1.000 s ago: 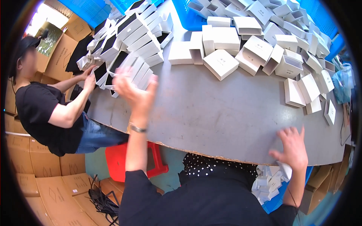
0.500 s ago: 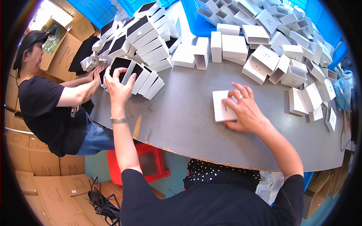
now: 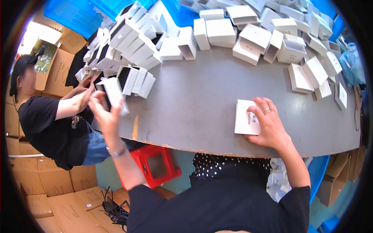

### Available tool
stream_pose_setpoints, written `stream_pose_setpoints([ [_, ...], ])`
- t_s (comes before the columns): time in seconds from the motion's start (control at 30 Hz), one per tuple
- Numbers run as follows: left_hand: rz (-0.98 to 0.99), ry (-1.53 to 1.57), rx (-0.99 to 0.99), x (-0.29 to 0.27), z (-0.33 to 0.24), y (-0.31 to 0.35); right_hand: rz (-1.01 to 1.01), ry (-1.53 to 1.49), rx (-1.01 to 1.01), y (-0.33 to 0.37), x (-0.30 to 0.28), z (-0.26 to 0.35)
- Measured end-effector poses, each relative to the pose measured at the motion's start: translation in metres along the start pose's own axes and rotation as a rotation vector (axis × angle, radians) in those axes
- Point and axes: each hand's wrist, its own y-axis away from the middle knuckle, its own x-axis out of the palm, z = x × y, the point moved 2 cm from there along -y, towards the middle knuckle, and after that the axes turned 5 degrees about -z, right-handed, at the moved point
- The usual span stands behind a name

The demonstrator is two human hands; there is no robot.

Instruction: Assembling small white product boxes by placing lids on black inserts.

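My right hand grips a small white box sleeve by its right side, thumb near and fingers far. The box rests on or just over the grey table near its front edge, dark print facing up. On the left, my left hand, smeared by motion, is closed on a white box with a black inside, held tilted. Beside that box stands a short row of similar white boxes with black insides. A co-worker's hands are close behind my left hand.
Stacked white boxes stand at the back left. A large heap of white sleeves spreads over the back and right of the grey table. Blue crates stand behind. A red stool sits below the table edge, near brown cartons.
My left hand has taken a box from the row and moved it left and nearer me. My right hand has shifted right and nearer with its box, whose print shows now.
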Motion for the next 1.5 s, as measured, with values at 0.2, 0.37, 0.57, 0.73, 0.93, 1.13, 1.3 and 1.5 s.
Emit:
stream_pose_setpoints([
  [0.2, 0.520, -0.675, 0.206, 0.145, -0.110, 0.140, -0.052, 0.012, -0.085, 0.001, 0.023, 0.034],
  [0.37, 0.753, -0.280, -0.212, 0.150, -0.118, 0.129, -0.132, 0.011, 0.003, 0.013, 0.029, 0.032],
  [0.57, 1.193, -0.138, 0.058, 0.119, -0.113, 0.120, -0.103, -0.041, -0.064, 0.011, 0.018, 0.015],
  [0.73, 0.968, -0.036, 0.534, 0.144, -0.100, 0.123, -0.120, -0.106, -0.194, 0.001, 0.013, 0.006],
  [0.93, 0.910, 0.073, 0.395, 0.163, -0.104, 0.143, -0.147, -0.142, -0.128, 0.017, 0.021, 0.012],
  [1.13, 1.051, 0.479, 0.155, 0.160, -0.102, 0.155, -0.185, -0.159, -0.082, 0.014, 0.036, 0.030],
  [1.3, 0.795, 0.710, 0.027, 0.184, -0.131, 0.187, -0.154, -0.121, -0.087, 0.009, 0.030, 0.039],
  [1.5, 0.310, -0.120, 0.424, 0.136, -0.093, 0.115, 0.018, 0.151, 0.123, 0.051, -0.023, 0.026],
])
